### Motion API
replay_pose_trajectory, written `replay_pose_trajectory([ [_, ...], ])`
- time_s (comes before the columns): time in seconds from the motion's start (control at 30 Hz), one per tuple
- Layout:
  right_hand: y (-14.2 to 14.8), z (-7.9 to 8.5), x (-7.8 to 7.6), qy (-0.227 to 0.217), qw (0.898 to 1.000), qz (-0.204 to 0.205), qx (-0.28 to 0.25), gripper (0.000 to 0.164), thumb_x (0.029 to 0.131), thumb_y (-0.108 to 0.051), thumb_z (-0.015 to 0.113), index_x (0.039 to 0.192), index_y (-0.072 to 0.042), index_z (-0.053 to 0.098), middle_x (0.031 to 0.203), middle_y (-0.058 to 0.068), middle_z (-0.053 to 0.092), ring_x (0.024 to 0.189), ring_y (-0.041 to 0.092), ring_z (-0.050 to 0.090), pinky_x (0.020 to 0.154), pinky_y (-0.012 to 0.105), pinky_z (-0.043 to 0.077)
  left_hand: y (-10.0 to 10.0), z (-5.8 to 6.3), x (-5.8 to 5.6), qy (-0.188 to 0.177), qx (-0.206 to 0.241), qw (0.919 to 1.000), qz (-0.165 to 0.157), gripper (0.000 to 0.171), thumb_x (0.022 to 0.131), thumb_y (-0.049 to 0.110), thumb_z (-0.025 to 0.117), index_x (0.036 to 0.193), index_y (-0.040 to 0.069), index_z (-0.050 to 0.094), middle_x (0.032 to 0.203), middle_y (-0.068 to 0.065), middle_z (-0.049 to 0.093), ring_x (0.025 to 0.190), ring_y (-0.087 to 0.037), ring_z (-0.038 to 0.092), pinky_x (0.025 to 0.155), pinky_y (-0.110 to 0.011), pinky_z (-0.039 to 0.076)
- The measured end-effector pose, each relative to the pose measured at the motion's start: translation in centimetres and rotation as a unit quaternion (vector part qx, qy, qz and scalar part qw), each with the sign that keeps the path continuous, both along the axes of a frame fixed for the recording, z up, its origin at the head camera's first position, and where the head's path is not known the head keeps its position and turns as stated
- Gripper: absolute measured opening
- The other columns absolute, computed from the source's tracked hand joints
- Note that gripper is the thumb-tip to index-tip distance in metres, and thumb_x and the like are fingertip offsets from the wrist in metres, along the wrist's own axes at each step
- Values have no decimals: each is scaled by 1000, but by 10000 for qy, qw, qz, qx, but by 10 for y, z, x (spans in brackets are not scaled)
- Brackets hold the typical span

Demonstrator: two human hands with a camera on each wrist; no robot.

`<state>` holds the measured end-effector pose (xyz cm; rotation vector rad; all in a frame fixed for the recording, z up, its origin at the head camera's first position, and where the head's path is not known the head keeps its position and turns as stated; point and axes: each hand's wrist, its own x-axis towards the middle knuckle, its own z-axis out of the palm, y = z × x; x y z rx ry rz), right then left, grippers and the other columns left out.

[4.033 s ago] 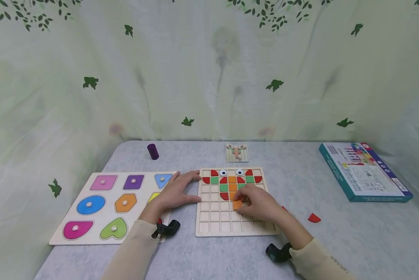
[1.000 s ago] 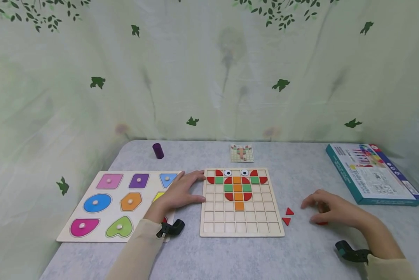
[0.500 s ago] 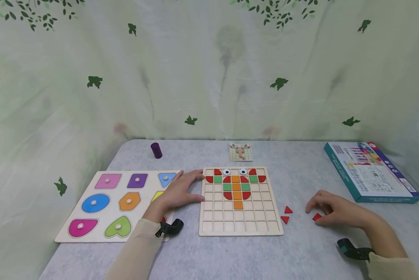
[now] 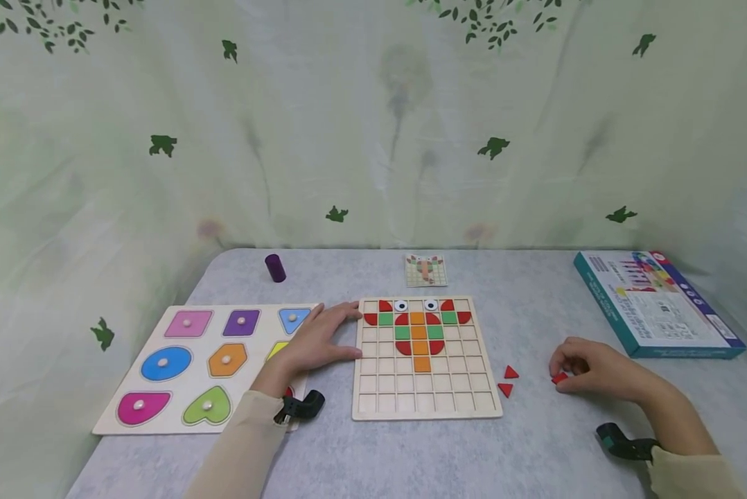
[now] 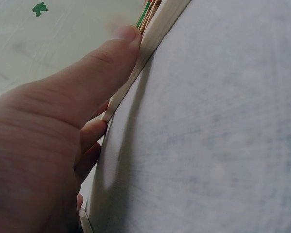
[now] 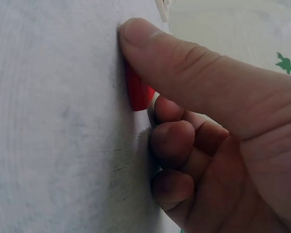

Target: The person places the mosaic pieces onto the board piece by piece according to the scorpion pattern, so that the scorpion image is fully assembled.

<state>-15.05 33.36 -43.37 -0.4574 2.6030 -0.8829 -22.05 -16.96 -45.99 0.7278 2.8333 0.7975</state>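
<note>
My right hand (image 4: 601,371) pinches a red quarter-circle tile (image 4: 559,378) between thumb and fingers, low over the table. In the right wrist view the thumb overlaps part of the red tile (image 6: 139,92); the other fingers are curled behind it. A wooden grid board (image 4: 386,405) lies in front of me, with red, green and orange tiles and two eye tiles in its upper cells. Along its left edge rests my left hand (image 4: 311,343), thumb and fingertips touching the rim. Two red triangle tiles (image 4: 511,372) lie just right of the board.
To the left, a knob puzzle board (image 4: 217,322) sits partly under my left hand and forearm. Behind the grid board lies a small pattern card (image 4: 426,270). A dark purple cylinder (image 4: 275,268) stands at the back left, and a flat box (image 4: 660,312) lies at the right.
An orange tile was set into the lower middle cell of the board. My right hand then moved right to the red quarter-circle tile and took hold of it. My left hand stayed at the rim.
</note>
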Motion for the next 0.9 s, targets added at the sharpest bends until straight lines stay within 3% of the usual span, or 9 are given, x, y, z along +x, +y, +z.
replay_pose_trajectory([
  [0.27, -6, -1, 0, -6, 9998, -188, 72, 24, 83, -29, 81, 94, -18, 63, 82, -1, 55, 76, 9, 51, 61, 20, 44, 0, 2, 1, 3, 27, 10000, 9, 70, 82, 50, 78, 141, 21, 52, 161, 4, 38, 152, -21, 31, 128, -53, 3],
  [0.53, -11, -2, -2, -29, 9993, -369, 114, 15, 88, -28, 77, 97, -21, 68, 91, -3, 65, 85, 11, 56, 71, 18, 51, 1, 2, 2, -19, 67, 10000, -22, 70, 82, 49, 78, 141, 21, 53, 161, 3, 38, 152, -22, 31, 128, -53, 3],
  [0.9, -27, 2, -4, 562, 9971, -506, -89, 7, 96, -19, 66, 103, -18, 68, 95, 0, 65, 81, 8, 55, 64, 20, 51, 1, 3, 2, -9, 45, 10000, 19, 70, 82, 50, 78, 141, 21, 53, 161, 4, 38, 152, -21, 31, 128, -54, 3],
])
